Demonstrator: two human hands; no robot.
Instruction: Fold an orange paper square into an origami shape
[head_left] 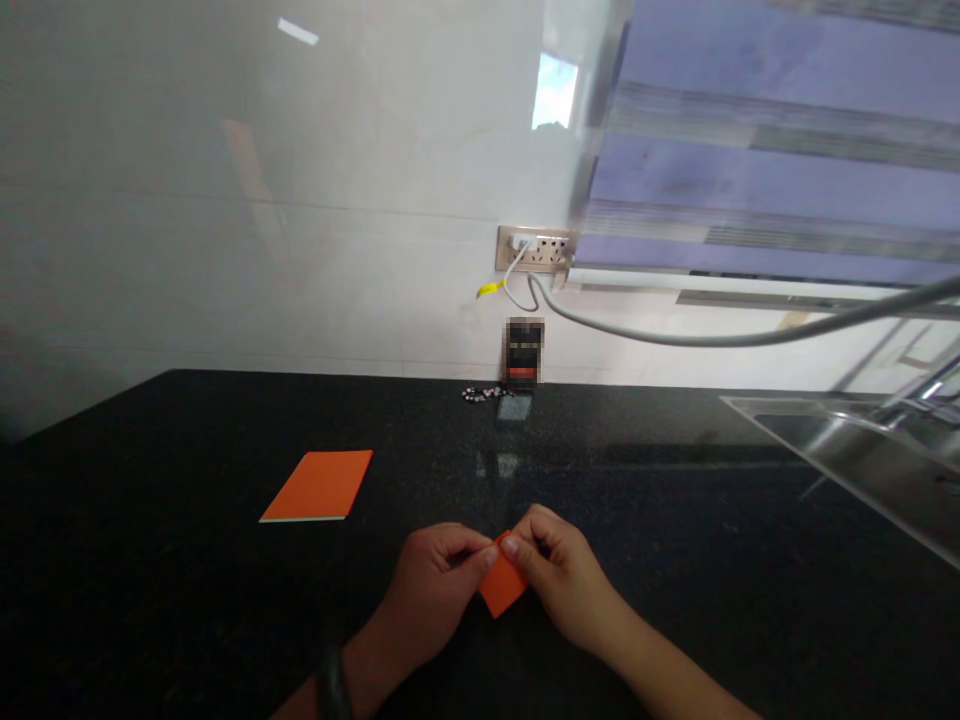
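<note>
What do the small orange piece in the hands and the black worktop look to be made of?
Orange piece: probably thin matte paper, pinched flat between left hand and right hand. Worktop: seemingly polished speckled stone, since it reflects the wall.

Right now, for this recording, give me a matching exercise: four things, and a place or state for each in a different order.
Things:
1. small orange paper
2. orange sheet
3. sink
4. wall socket

Places or states:
A. set into the counter at far right
B. on the wall, cables plugged in
C. pinched between both hands
D. flat on the counter, left of the hands

Pairs: 1-C, 2-D, 3-A, 4-B
</note>
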